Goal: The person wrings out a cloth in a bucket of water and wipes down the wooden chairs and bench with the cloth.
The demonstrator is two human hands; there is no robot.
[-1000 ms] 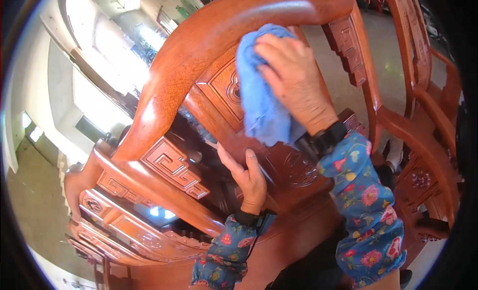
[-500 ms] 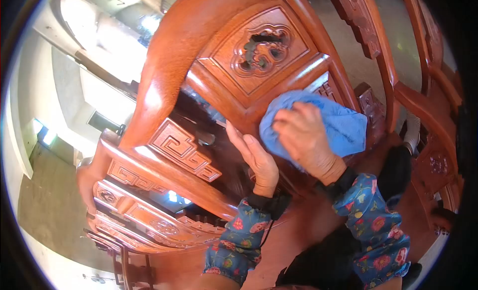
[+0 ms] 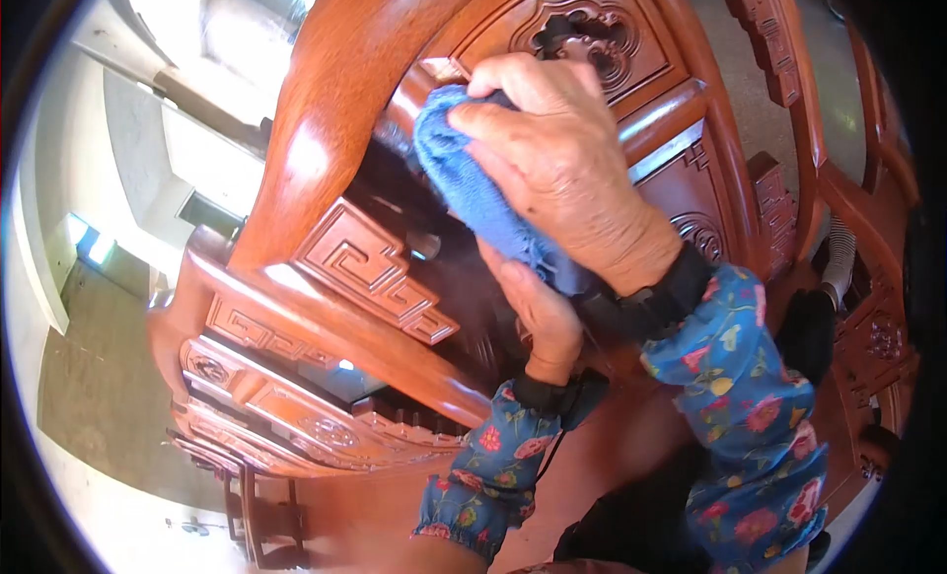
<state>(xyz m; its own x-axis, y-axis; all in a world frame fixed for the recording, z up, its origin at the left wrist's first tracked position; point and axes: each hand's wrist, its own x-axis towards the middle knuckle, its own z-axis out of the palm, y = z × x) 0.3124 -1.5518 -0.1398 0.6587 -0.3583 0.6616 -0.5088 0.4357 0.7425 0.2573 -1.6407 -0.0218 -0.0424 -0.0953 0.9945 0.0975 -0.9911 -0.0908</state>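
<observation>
My right hand (image 3: 567, 155) is closed on a bunched blue cloth (image 3: 469, 179) and presses it against the left edge of the carved wooden back panel (image 3: 646, 66). Below the cloth is my left hand (image 3: 541, 313), partly covered by the cloth and the right hand. Its visible fingers look extended and hold nothing that shows, close to the lower part of the chair back. A thick, glossy curved rail (image 3: 316, 130) of reddish wood runs to the left of both hands.
A carved fretwork bracket (image 3: 370, 268) joins the armrest (image 3: 345, 332) at the left. More carved wooden furniture (image 3: 296, 426) stands at the lower left, and another chair frame (image 3: 858, 214) is at the right. A grey ribbed hose (image 3: 840, 256) lies near a dark shoe.
My right hand has moved the cloth from the lower right of the panel up and left to its edge. The cloth is now more bunched, and it partly covers my left hand.
</observation>
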